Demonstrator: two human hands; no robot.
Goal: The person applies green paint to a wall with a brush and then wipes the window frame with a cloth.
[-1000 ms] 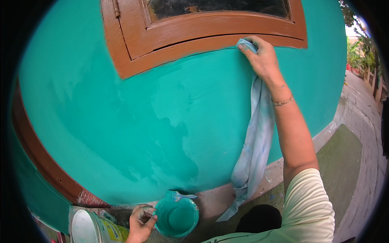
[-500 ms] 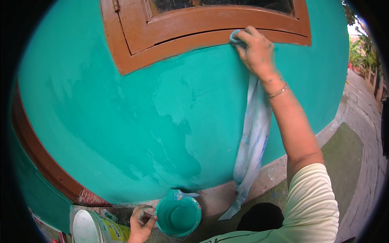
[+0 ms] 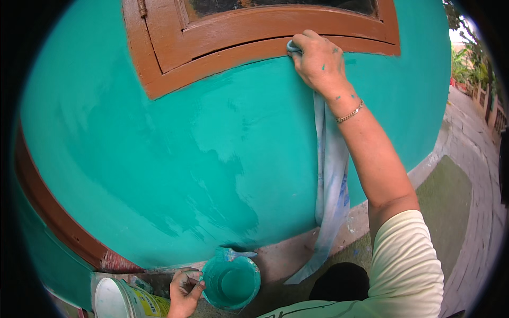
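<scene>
My right hand (image 3: 321, 59) is closed on a long pale rag (image 3: 334, 175), with a folded bit pressed to the lower edge of the brown window frame (image 3: 228, 59). The rag's tail hangs down along the green wall (image 3: 159, 180), which has patches of darker, wet-looking paint. Flecks of green dot the hand and wrist. At the bottom, my left hand (image 3: 185, 290) grips the rim of a small paint bucket (image 3: 258, 289) with green paint in it. A paintbrush (image 3: 237, 254) lies across the bucket's far rim.
A white and yellow tub (image 3: 119, 299) stands left of my left hand. Brown trim (image 3: 50, 206) runs down the wall's left side. A concrete ledge (image 3: 286, 254) follows the wall's foot. To the right lie a green floor patch (image 3: 445, 196) and a paved path (image 3: 472, 143).
My right hand has slid a little left along the frame's lower edge with the rag, whose tail has swung. My left hand stays on the bucket. The view has shifted slightly.
</scene>
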